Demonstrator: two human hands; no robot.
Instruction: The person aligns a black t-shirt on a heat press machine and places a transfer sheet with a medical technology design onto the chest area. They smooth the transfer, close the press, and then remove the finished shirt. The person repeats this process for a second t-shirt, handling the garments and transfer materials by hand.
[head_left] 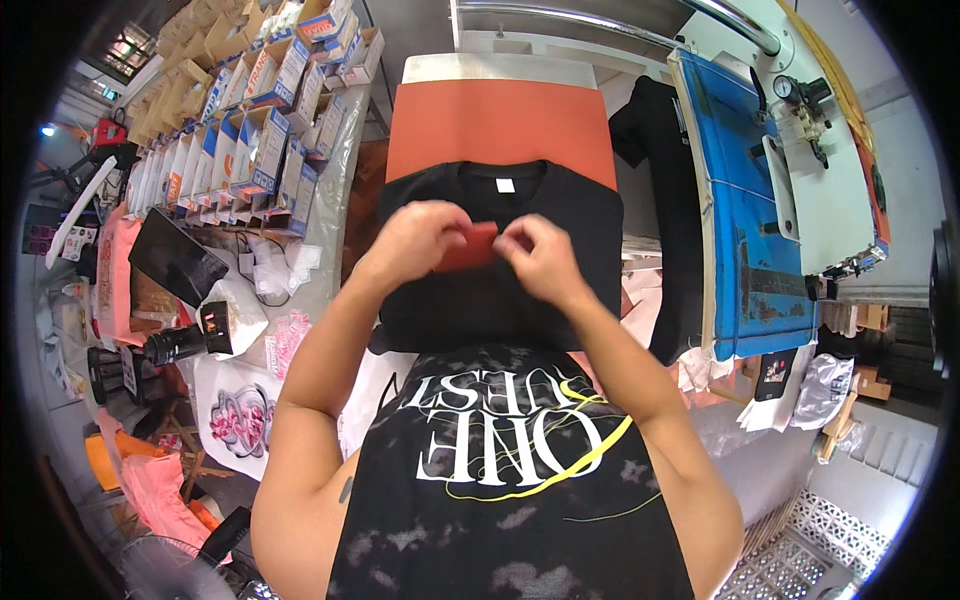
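Two hands, one small flat red piece (468, 250) mid-frame, over one black fabric tee (510, 315) with a single white neck tag (505, 185). The left hand (425, 238) has its fingers pinched on the piece's left edge; the right hand (543, 260) has bent fingers at its right edge, can't tell if they're gripping. Past the collar, top center, one smooth orange-red board (500, 125) runs up to a pale strip (500, 68).

Your left hand (418, 238) hides part of the red piece (472, 252); neck label (505, 185) and pressure gauge (787, 90) are too small to read.
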